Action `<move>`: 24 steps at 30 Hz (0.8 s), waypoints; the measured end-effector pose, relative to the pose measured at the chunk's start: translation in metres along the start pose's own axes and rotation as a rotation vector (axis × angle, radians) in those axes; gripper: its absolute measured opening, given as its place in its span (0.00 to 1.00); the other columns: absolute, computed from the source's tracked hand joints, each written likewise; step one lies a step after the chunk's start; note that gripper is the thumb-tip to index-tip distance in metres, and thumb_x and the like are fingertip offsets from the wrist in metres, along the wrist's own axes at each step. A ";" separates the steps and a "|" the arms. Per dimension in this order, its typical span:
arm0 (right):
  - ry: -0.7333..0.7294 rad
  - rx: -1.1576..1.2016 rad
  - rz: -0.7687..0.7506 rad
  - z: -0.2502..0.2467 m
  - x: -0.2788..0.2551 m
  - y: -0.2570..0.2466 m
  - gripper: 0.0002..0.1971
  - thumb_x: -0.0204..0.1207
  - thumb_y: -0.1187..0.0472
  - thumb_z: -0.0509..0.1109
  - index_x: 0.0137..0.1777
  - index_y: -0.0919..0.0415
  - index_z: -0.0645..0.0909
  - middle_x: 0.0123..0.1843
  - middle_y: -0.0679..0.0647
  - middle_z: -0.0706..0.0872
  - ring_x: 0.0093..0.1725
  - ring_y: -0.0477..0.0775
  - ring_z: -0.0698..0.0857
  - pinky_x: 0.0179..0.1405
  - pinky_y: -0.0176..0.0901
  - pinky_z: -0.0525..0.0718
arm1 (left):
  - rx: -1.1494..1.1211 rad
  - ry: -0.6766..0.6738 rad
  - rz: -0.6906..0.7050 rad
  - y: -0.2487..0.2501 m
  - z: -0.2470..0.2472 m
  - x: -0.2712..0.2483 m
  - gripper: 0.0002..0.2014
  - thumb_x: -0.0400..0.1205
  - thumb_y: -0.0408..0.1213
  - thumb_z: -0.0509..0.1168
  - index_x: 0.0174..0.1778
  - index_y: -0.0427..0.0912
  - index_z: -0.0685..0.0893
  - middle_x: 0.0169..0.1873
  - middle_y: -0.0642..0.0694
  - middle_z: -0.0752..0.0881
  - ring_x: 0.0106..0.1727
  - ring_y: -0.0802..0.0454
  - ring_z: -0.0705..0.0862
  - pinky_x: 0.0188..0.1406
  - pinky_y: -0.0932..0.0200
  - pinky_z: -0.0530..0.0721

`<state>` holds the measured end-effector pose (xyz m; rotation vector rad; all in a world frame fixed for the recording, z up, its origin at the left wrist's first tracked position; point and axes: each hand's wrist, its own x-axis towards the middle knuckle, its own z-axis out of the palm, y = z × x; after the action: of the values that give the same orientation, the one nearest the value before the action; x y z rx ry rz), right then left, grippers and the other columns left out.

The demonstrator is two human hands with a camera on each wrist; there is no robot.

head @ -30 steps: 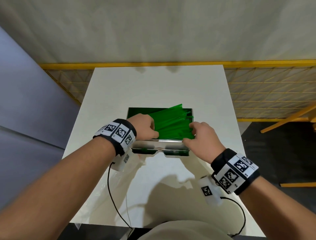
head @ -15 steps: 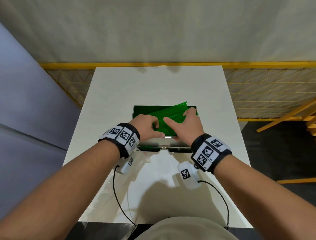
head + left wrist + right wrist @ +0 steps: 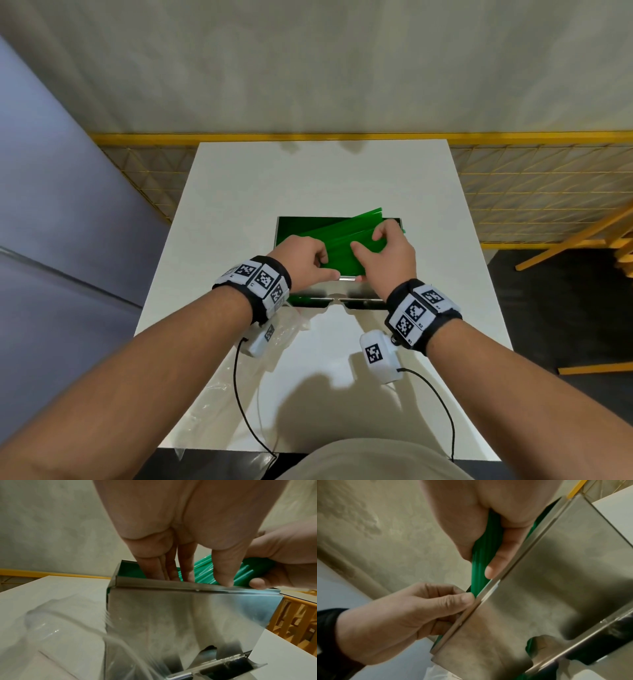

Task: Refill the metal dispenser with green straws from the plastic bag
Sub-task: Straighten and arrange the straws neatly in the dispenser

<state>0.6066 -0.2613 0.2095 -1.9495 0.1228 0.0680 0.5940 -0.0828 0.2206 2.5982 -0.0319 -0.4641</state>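
The metal dispenser (image 3: 342,290) stands open-topped mid-table, with green straws (image 3: 342,236) lying slanted across its mouth. Their right ends stick up past the back right corner. My right hand (image 3: 383,253) grips the bundle from above; in the right wrist view the straws (image 3: 479,563) run between its fingers and thumb. My left hand (image 3: 305,258) is at the bundle's left end, with fingers dipped behind the front wall (image 3: 188,615) and its thumb (image 3: 223,574) on the rim, pinching the straws there. The clear plastic bag (image 3: 274,342) lies flat on the table under my left wrist.
The white table (image 3: 325,178) ends close behind the dispenser at a yellow mesh fence (image 3: 531,192). Yellow wooden frames (image 3: 582,246) stand on the dark floor to the right. Thin black cables (image 3: 239,404) hang from both wrist cameras over the near table edge.
My right hand left the dispenser's front right corner and moved left and back onto the straws, closing round the bundle. The left hand stayed at the left end.
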 end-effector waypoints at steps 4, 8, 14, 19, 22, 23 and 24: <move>0.043 0.091 0.028 -0.012 0.002 0.001 0.12 0.74 0.61 0.77 0.46 0.58 0.74 0.50 0.56 0.83 0.39 0.58 0.92 0.22 0.51 0.90 | -0.009 0.036 0.033 0.001 -0.005 -0.002 0.19 0.74 0.56 0.75 0.51 0.46 0.87 0.45 0.51 0.88 0.45 0.53 0.87 0.51 0.54 0.87; 0.067 0.195 0.091 -0.030 0.014 0.004 0.13 0.74 0.64 0.78 0.46 0.60 0.74 0.50 0.55 0.82 0.44 0.59 0.92 0.27 0.54 0.92 | 0.022 0.096 0.087 -0.003 -0.012 -0.001 0.22 0.75 0.58 0.72 0.58 0.49 0.84 0.52 0.50 0.82 0.50 0.52 0.83 0.55 0.54 0.83; -0.002 0.143 0.115 -0.022 0.013 0.015 0.13 0.74 0.60 0.78 0.44 0.57 0.74 0.53 0.58 0.82 0.44 0.61 0.92 0.27 0.59 0.92 | 0.069 0.084 0.109 -0.002 -0.016 0.000 0.32 0.74 0.55 0.73 0.73 0.47 0.77 0.67 0.47 0.75 0.64 0.50 0.78 0.66 0.53 0.80; -0.097 -0.207 -0.078 -0.011 0.014 0.013 0.14 0.77 0.50 0.74 0.48 0.57 0.74 0.43 0.54 0.84 0.37 0.55 0.86 0.29 0.50 0.86 | 0.141 -0.049 0.036 0.000 -0.009 0.007 0.35 0.77 0.54 0.71 0.78 0.44 0.72 0.72 0.43 0.74 0.66 0.46 0.80 0.66 0.50 0.81; -0.218 -0.484 -0.209 -0.016 0.018 0.013 0.15 0.81 0.46 0.68 0.51 0.57 0.73 0.46 0.55 0.80 0.41 0.56 0.79 0.35 0.44 0.72 | 0.203 -0.096 0.016 0.004 -0.006 0.010 0.29 0.80 0.53 0.68 0.74 0.43 0.77 0.65 0.42 0.78 0.60 0.45 0.82 0.61 0.51 0.83; -0.251 -0.565 -0.243 -0.018 0.018 0.014 0.16 0.82 0.45 0.66 0.54 0.59 0.73 0.51 0.57 0.79 0.45 0.58 0.80 0.39 0.45 0.74 | 0.218 -0.099 0.018 0.005 -0.006 0.011 0.27 0.81 0.53 0.67 0.73 0.43 0.78 0.63 0.42 0.79 0.59 0.45 0.82 0.60 0.50 0.83; -0.270 -0.652 -0.280 -0.019 0.016 0.013 0.19 0.82 0.44 0.64 0.58 0.60 0.73 0.55 0.59 0.78 0.49 0.59 0.79 0.44 0.47 0.77 | 0.234 -0.102 0.020 0.005 -0.006 0.012 0.26 0.81 0.53 0.67 0.72 0.42 0.79 0.62 0.42 0.80 0.59 0.44 0.82 0.59 0.50 0.83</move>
<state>0.6206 -0.2846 0.2029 -2.5616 -0.3982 0.2045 0.6072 -0.0859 0.2244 2.7966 -0.1553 -0.6186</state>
